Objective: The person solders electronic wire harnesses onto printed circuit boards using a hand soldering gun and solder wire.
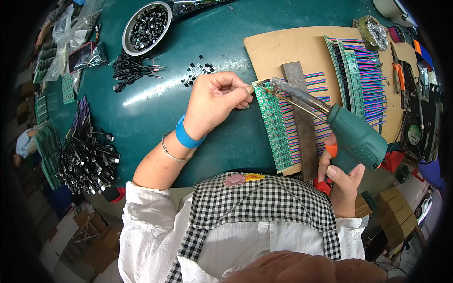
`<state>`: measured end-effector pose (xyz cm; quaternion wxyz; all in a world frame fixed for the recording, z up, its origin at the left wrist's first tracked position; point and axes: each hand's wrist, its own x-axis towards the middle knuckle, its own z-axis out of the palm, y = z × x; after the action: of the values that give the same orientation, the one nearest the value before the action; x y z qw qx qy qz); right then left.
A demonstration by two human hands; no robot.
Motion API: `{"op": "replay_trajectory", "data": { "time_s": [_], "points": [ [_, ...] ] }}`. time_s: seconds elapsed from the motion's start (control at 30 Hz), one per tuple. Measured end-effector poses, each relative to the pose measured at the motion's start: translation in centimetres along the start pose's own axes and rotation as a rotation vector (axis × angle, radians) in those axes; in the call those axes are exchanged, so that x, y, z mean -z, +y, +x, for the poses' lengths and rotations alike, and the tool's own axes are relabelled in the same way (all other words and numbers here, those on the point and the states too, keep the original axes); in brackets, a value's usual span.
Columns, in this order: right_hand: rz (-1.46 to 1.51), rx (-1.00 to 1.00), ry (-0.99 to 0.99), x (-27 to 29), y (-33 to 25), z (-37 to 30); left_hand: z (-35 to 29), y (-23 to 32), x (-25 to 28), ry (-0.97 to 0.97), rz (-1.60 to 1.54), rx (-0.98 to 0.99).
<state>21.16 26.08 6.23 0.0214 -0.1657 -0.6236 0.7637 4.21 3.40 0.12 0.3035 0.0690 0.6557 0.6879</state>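
My left hand (214, 99) is closed in a pinch at the upper left corner of a green circuit board panel (276, 132); what its fingertips hold is too small to make out. My right hand (342, 177) grips a green soldering gun (356, 137) by its handle, with a finger near the orange trigger (331, 150). The gun's tip meets the panel's top end, close to my left fingertips. Red, blue and black wires (316, 82) run rightward from the panel. Across them lies a flat metal bar (300, 94).
Beneath the panel is a cardboard sheet (271, 47), also bearing wired circuit boards (351, 85). A metal bowl of small black parts (126, 40), loose black parts (192, 75) and black cable bundles (89, 160) lie leftward. Pliers (400, 78) and crumpled foil (376, 33) are at right.
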Motion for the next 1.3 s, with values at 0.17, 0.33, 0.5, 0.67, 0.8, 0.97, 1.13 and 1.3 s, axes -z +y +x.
{"op": "replay_trajectory", "data": {
  "time_s": [0.17,0.33,0.5,0.67,0.8,0.97,1.13,1.3],
  "points": [
    [0.034,0.014,-0.157,0.9,0.2,0.3,0.1,0.1,0.1,-0.004,-0.005,0.014],
    [0.053,0.000,-0.127,0.6,0.3,0.4,0.2,0.0,0.2,-0.013,0.004,0.017],
    [-0.016,-0.036,-0.012,-0.1,0.5,0.5,0.2,0.1,0.2,-0.007,0.018,0.027],
    [-0.034,-0.066,-0.037,-0.2,0.1,0.6,0.3,-0.1,0.3,-0.015,0.013,0.037],
    [-0.018,-0.038,-0.125,1.3,0.9,0.4,0.3,0.1,0.3,-0.010,0.020,0.039],
    [0.015,0.003,-0.120,0.3,0.1,0.4,0.4,0.1,0.3,-0.011,0.028,0.039],
    [-0.072,-0.023,0.013,-0.4,0.4,0.0,0.4,0.0,0.4,-0.010,0.016,0.034],
    [-0.038,-0.086,-0.133,1.2,0.5,-0.6,0.4,0.1,0.4,-0.008,0.022,0.040]
  ]
}}
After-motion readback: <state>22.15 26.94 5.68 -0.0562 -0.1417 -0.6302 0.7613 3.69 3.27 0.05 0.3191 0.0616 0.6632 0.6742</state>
